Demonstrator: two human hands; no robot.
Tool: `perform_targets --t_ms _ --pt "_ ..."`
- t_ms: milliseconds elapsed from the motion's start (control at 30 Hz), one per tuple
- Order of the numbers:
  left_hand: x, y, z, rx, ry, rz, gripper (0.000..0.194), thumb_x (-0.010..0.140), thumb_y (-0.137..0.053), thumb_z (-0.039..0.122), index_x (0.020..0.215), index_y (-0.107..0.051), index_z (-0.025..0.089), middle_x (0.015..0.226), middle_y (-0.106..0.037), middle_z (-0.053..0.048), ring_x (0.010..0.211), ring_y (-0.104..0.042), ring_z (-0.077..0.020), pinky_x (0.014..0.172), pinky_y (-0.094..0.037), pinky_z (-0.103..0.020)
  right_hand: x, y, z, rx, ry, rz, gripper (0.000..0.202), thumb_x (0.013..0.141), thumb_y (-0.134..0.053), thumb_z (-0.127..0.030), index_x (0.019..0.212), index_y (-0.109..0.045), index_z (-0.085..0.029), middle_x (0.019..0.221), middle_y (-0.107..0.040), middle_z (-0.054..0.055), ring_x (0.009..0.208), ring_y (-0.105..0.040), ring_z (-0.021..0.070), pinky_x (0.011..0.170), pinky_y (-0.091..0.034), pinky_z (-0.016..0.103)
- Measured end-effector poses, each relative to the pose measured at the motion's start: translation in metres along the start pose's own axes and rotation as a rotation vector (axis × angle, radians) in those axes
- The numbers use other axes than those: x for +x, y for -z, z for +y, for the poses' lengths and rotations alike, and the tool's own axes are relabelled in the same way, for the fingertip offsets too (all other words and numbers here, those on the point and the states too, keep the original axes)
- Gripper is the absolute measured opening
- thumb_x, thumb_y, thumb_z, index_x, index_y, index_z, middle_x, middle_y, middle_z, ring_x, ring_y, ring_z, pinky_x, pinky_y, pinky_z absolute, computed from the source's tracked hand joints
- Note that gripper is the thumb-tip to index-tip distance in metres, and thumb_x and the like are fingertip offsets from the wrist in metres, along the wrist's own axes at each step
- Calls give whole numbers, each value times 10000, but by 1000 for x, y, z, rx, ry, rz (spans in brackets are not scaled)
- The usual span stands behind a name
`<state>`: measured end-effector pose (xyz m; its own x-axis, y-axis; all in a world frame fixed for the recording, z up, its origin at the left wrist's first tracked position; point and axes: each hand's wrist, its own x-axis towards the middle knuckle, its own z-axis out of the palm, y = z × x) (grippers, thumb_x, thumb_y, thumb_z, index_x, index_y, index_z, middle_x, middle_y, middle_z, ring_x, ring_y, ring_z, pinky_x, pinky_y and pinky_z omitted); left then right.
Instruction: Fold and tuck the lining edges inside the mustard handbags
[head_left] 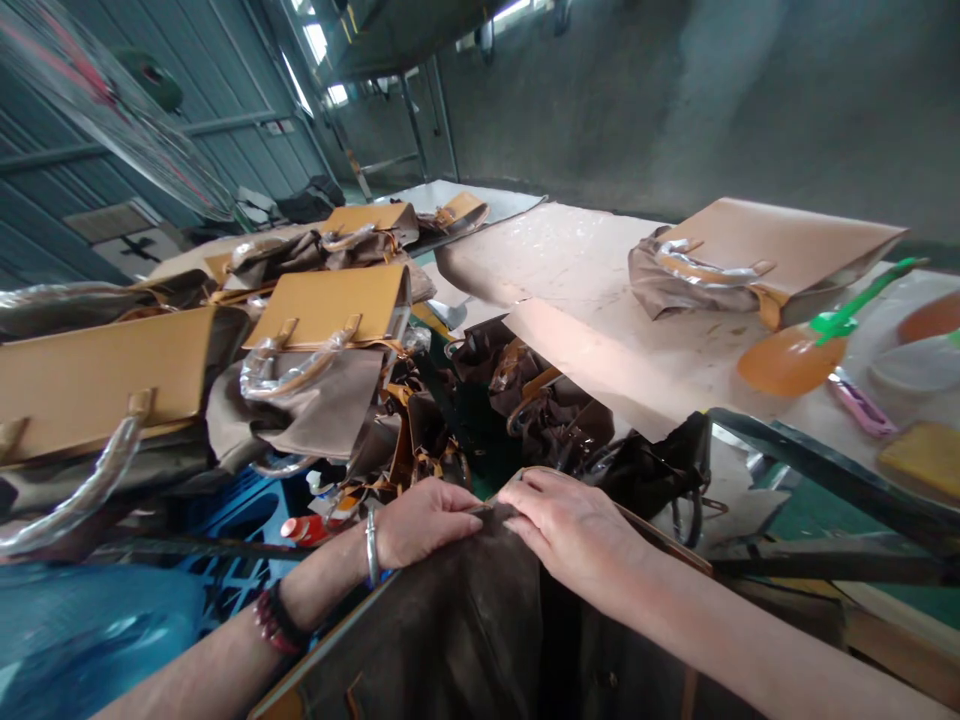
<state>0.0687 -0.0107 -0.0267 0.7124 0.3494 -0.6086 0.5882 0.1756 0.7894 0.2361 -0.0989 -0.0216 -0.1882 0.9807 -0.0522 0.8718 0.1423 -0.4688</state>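
Note:
A dark brown bag [465, 620] with tan edges fills the bottom middle of the head view, close to me. My left hand [431, 520] pinches its upper edge between thumb and fingers; a silver bracelet and dark beads circle that wrist. Right beside it, my right hand [562, 510] grips the same edge, fingers curled over the top. Both sets of fingertips nearly meet at the rim. What lies under the fingers is hidden. The bag's lower part runs out of view.
Tan and brown handbags [330, 310] with wrapped handles lie at left. Another handbag [780, 250] rests on the table [570, 250] at right, near an orange bottle [795, 360] with a green nozzle and a pink cutter [862, 405]. A blue crate [240, 510] stands lower left.

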Motion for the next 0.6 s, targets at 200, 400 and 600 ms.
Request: perform_targets --t_ms 200,400,600 --pt "0 0 -3 -8 -9 -20 357 671 -573 421 832 -644 110 763 -647 -32 683 -573 -165 619 -436 -219 10 -12 -4 -98 43 -17 46 810 -499 -204 808 -542 -190 788 -577 10 789 -551 159 661 -378 250" --pt "2 3 -9 17 -24 -12 329 693 -553 391 847 -640 113 810 -652 -36 705 -576 -163 635 -436 -218 20 -12 -1 -140 68 -29 30 803 -491 -196 793 -518 -204 757 -577 -1 716 -562 147 530 -300 239" --pt "1 2 -7 100 -37 25 318 696 -530 374 850 -651 124 799 -656 -18 711 -577 -163 635 -431 -210 26 -7 3 -107 163 -91 82 817 -451 -187 747 -491 -199 773 -569 -14 720 -546 117 536 -290 223"
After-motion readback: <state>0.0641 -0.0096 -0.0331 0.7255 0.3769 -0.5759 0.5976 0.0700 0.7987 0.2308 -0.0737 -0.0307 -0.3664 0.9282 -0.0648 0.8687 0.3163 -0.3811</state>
